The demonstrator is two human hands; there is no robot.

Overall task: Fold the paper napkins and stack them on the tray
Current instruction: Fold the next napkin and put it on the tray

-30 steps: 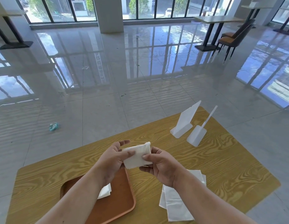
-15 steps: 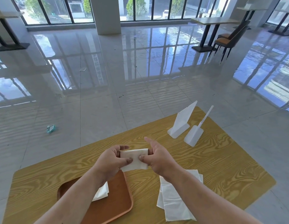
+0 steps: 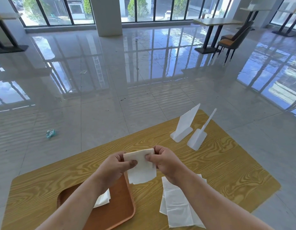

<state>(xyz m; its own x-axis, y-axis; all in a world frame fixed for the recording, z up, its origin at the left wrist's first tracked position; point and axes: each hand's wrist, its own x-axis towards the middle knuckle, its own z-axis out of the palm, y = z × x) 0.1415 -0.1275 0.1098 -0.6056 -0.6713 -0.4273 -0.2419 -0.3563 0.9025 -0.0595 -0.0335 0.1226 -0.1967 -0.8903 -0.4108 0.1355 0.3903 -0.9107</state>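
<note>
The tabletop (image 3: 226, 171) shows bold yellow wood grain, matt. The paper napkin (image 3: 140, 170) looks soft and white. The brown tray (image 3: 120, 209) seems smooth plastic; the floor (image 3: 110, 80) is glossy tile.

Both hands (image 3: 116, 166) (image 3: 165, 162) raised together, fingertips pinched.

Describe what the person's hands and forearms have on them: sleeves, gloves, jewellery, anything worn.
Nothing is worn. The left hand and right hand are bare, with no gloves, rings or watch showing. Both forearms are bare to the frame's bottom edge; no sleeve is in view.
</note>
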